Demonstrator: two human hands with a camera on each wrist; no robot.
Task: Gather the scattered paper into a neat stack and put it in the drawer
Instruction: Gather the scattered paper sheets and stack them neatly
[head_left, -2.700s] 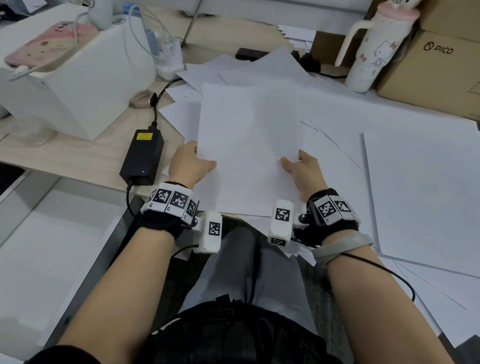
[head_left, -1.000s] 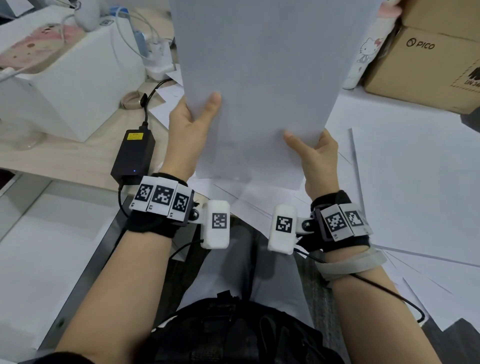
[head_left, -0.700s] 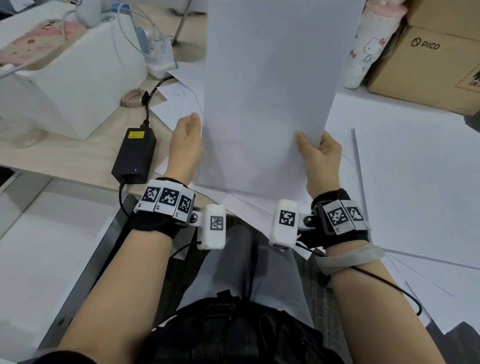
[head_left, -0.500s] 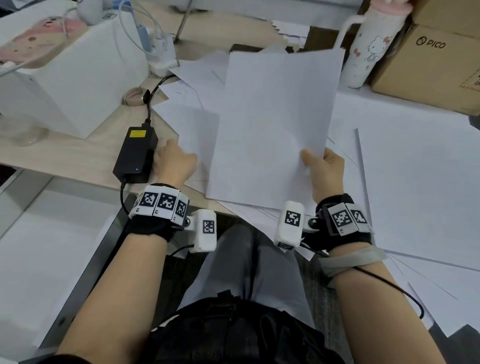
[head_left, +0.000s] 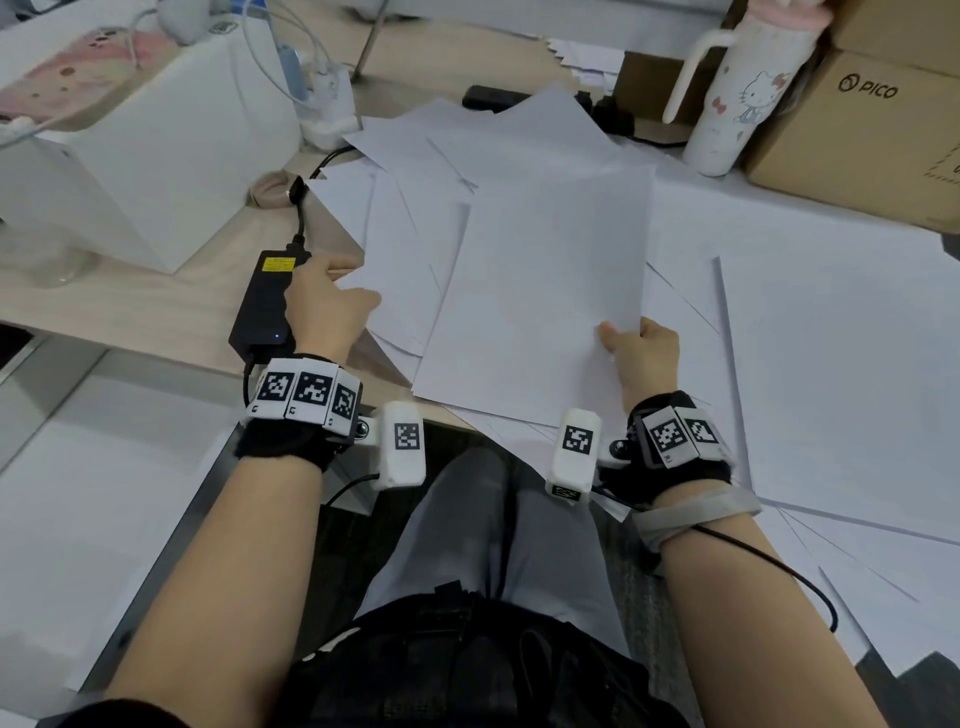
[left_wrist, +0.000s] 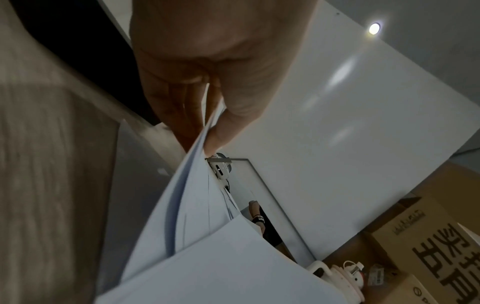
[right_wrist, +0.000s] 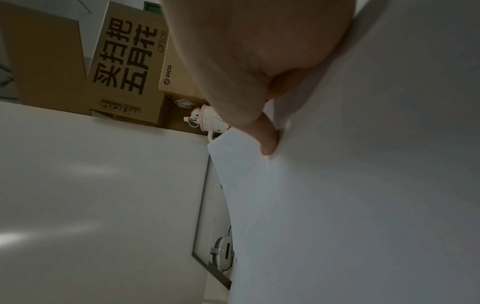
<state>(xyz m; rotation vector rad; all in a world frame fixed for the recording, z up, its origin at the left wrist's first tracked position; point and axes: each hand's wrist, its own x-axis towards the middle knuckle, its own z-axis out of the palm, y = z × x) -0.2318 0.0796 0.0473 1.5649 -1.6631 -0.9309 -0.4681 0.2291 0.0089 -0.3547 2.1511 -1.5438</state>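
Item 1. Gathered stack of plain white paper sheets (head_left: 540, 306): lies near the middle of the near counter edge, its near end tilted slightly off the sheets beneath. Right hand (head_left: 641, 358) holds it at the near right corner, thumb on top and fingers under; the right wrist view shows the thumb (right_wrist: 267, 142) pressed on the top sheet.

Item 2. Loose white sheets at the left (head_left: 400, 260): fanned and overlapping, partly under the stack. Left hand (head_left: 324, 306) pinches their near left edge; the left wrist view shows the thumb (left_wrist: 231, 115) on one side of the sheets' edge (left_wrist: 197, 164) and the fingers on the other.

Item 3. Scattered white paper (head_left: 831, 364): spread over the right and far parts of the light wooden counter (head_left: 130, 312), many sheets overlapping, some hanging over the near edge.

Item 4. Black rectangular power adapter with yellow label (head_left: 262, 299): on the counter just left of the left hand, a cable leading off its far end.

Item 5. White box (head_left: 156, 171): far left on the counter, a pink patterned phone case (head_left: 78, 67) lying on top.

Item 6. White bottle with cartoon cat print and handle (head_left: 732, 104): upright, far right, just beside a brown cardboard carton printed PICO (head_left: 857, 135).

Item 7. Drawer: not identifiable in any view.
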